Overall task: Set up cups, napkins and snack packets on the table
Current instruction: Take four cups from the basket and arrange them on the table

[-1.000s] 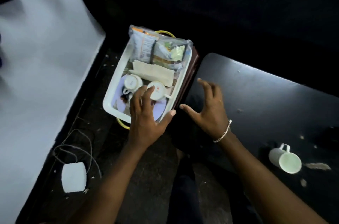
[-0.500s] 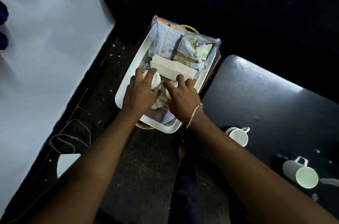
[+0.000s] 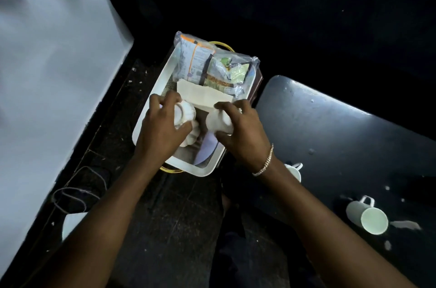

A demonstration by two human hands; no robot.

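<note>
Both hands, left [image 3: 160,127] and right [image 3: 240,129], each clasp a white cup [image 3: 185,113] over the tray [image 3: 151,122].

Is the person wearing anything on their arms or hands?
Both arms are bare, with no sleeves and no gloves showing. The left hand wears nothing. Just behind the right hand there is a thin, pale metal chain bracelet round the wrist.

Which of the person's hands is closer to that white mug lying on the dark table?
Right. The right hand is over the tray, on the side toward the mug; the left hand is farther off, across the tray.
</note>
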